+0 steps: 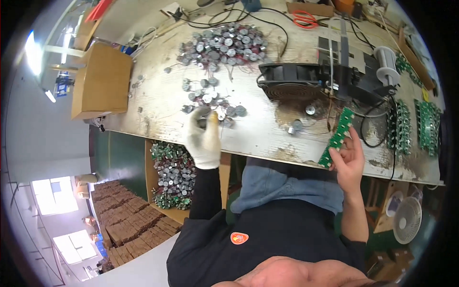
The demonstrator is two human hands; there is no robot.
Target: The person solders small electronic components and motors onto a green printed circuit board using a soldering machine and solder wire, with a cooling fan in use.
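My right hand (350, 160), bare, grips the lower part of a long green circuit board strip (340, 136) between thumb and fingers. The strip slants up beside the fan, with small pale parts along its edge. My left hand (202, 141), in a white glove with a yellowish fingertip, curls its fingers down at a loose cluster of small round metal motors (240, 111) with thin wires. What lies between those fingers is partly hidden. Two more round metal pieces, one a small motor (297, 125), the other a silvery disc (311, 110), sit between my hands.
A heap of similar motors (229, 44) lies at the back. A black fan (289, 79) stands by a dark stand holding a wire spool (386, 64). More board strips (400, 126) are at right. A carton (107, 79) stands left; an open box (149, 167) below the edge holds wired parts. Red scissors (304, 19) lie behind.
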